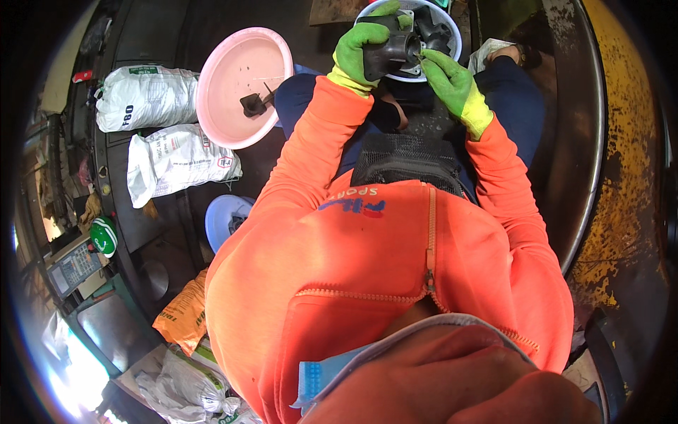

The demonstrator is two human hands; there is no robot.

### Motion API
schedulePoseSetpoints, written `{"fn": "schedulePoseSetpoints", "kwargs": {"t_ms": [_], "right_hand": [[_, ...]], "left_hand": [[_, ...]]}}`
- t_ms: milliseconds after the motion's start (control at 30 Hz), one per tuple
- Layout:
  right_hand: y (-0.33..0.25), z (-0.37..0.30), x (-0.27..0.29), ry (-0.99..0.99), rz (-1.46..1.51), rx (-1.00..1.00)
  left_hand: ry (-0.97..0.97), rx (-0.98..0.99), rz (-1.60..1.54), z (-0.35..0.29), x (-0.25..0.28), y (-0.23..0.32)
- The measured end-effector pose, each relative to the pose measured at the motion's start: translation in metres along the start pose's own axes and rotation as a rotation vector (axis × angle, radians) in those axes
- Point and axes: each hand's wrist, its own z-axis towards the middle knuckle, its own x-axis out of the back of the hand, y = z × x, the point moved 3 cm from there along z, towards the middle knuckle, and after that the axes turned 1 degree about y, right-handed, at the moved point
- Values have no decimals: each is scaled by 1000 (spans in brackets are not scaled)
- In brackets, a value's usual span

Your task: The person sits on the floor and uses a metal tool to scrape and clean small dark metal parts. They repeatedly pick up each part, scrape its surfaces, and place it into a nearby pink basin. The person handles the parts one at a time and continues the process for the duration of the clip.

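Observation:
My left hand (pixel 359 54), in a green and yellow glove, is wrapped round a black moulded part (pixel 385 56) with a round tubular opening. It holds this part over a white basin (pixel 458 42), in which more black parts (pixel 432 32) lie. My right hand (pixel 452 83), gloved alike, has its thumb and forefinger pinched together close beside the tube's mouth. Whatever sits between those fingertips is too small to make out. Both forearms, in orange sleeves, reach forward above my dark-trousered legs.
Left of my knee stands a pink basin (pixel 212 85) with a dark piece (pixel 253 105) inside. White sacks (pixel 145 99) lie beyond it, and a blue basin (pixel 215 215) is by my left side. An orange sack (pixel 182 314) lies behind. A rusty yellow surface (pixel 621 177) borders the right.

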Motion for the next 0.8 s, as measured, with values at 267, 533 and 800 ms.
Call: {"fn": "schedulePoseSetpoints", "kwargs": {"t_ms": [267, 533, 800], "right_hand": [[-8, 1, -4, 49, 14, 214], [-35, -16, -10, -186, 723, -482], [-32, -15, -9, -250, 1205, -653]], "left_hand": [[32, -396, 540, 4, 0, -3], [-10, -633, 1155, -3, -3, 6], [-264, -899, 1533, -2, -11, 20]]}}
